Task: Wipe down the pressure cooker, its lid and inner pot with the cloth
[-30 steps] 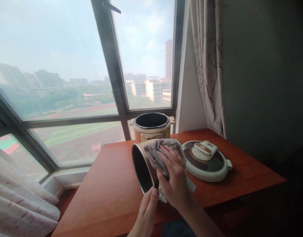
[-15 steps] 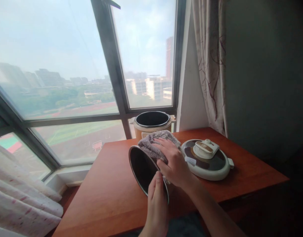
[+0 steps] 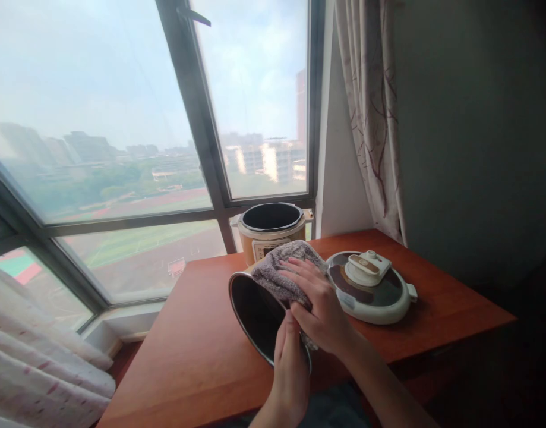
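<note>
A dark inner pot [image 3: 257,315] with a shiny rim is tilted on its side above the wooden table, its mouth facing me and to the left. My left hand [image 3: 290,362] grips its rim at the near right, thumb on the inside edge. A grey-purple fluffy cloth [image 3: 284,270] lies against the pot's outer side, and my right hand [image 3: 317,303] is closed over it, pressing it there. Much of the pot's outer wall is hidden by the cloth and my hands.
The cooker body [image 3: 250,241], uncovered with a dark inside, stands at the table's [image 3: 174,333] far edge by the window. Its round lid [image 3: 375,303], white-rimmed with a handle, lies on the right. Curtains [image 3: 373,137] hang at both sides.
My right hand and the cloth have shifted slightly down and right along the pot. The pot's rim has dipped a little, and the view has turned slightly.
</note>
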A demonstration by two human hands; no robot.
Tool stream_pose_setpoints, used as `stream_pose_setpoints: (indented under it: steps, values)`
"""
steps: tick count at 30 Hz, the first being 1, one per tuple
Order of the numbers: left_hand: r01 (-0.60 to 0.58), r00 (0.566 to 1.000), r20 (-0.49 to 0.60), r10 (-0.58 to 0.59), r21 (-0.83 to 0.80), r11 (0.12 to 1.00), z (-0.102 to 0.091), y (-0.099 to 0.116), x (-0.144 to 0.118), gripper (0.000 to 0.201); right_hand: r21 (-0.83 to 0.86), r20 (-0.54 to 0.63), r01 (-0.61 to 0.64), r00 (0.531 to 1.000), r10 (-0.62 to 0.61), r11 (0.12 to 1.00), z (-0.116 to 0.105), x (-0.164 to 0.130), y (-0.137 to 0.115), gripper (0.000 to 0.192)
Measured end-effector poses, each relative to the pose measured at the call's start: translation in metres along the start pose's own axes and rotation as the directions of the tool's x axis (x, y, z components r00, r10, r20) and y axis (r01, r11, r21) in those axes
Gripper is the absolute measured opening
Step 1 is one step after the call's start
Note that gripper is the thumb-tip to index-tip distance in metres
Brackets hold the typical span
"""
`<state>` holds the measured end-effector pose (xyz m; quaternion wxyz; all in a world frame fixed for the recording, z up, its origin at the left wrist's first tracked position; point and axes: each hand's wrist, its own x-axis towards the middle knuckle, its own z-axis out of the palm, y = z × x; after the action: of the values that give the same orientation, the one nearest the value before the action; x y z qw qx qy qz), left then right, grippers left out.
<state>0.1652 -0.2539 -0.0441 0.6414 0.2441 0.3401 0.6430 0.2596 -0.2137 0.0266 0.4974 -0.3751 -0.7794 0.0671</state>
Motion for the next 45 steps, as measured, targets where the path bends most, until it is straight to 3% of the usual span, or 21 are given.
stream_pose_setpoints:
  steps: [3, 6, 14, 18, 21, 24, 27, 33, 38, 42, 45]
  values:
    - [0.021, 0.996, -0.078, -0.032, -0.137, 0.99, 0.016, 0.012, 0.001, 0.035, 0.001, 0.004, 0.0, 1.0, 0.0, 1.0, 0.002, 0.003, -0.002, 0.06]
    - [0.02, 0.991, -0.126, -0.04, -0.155, 0.988, 0.03, 0.02, 0.002, 0.031, -0.01, 0.003, -0.001, 1.0, 0.001, 1.0, 0.003, 0.001, -0.003, 0.059]
    - [-0.039, 0.999, -0.004, 0.038, -0.106, 0.994, 0.035, 0.035, 0.014, 0.04, -0.051, -0.107, 0.047, 0.993, -0.052, 0.998, 0.012, -0.03, 0.004, 0.062]
    - [0.097, 0.995, 0.041, -0.091, -0.169, 0.981, 0.041, 0.056, 0.024, 0.04, -0.088, -0.167, 0.067, 0.983, -0.082, 0.994, 0.028, -0.062, 0.013, 0.061]
    - [0.22, 0.974, -0.01, -0.226, -0.2, 0.955, 0.044, 0.069, 0.028, 0.045, -0.137, -0.186, 0.063, 0.978, -0.089, 0.989, 0.042, -0.093, 0.02, 0.063]
    - [0.219, 0.966, -0.088, -0.241, -0.21, 0.953, 0.044, 0.075, 0.029, 0.048, -0.194, -0.178, 0.074, 0.978, -0.109, 0.978, 0.055, -0.119, 0.027, 0.064]
    - [0.213, 0.968, -0.087, -0.235, -0.204, 0.955, 0.042, 0.077, 0.026, 0.05, -0.253, -0.166, 0.092, 0.976, -0.137, 0.963, 0.059, -0.128, 0.031, 0.066]
    - [0.234, 0.962, -0.088, -0.259, -0.223, 0.946, 0.044, 0.086, 0.026, 0.046, -0.263, -0.136, 0.129, 0.976, -0.169, 0.956, 0.047, -0.104, 0.021, 0.065]
    - [0.239, 0.971, 0.058, -0.232, -0.252, 0.938, 0.042, 0.083, 0.026, 0.046, -0.197, -0.143, 0.106, 0.98, -0.136, 0.975, 0.033, -0.07, 0.013, 0.059]
    - [0.145, 0.982, 0.152, -0.112, -0.226, 0.963, 0.019, 0.058, 0.017, 0.043, -0.136, -0.07, 0.048, 0.996, -0.058, 0.99, 0.018, -0.027, 0.011, 0.053]
    - [0.055, 0.971, 0.23, -0.067, 0.059, 0.997, -0.01, 0.031, 0.011, 0.045, -0.063, 0.0, -0.017, 1.0, 0.017, 0.998, 0.008, 0.008, 0.012, 0.049]
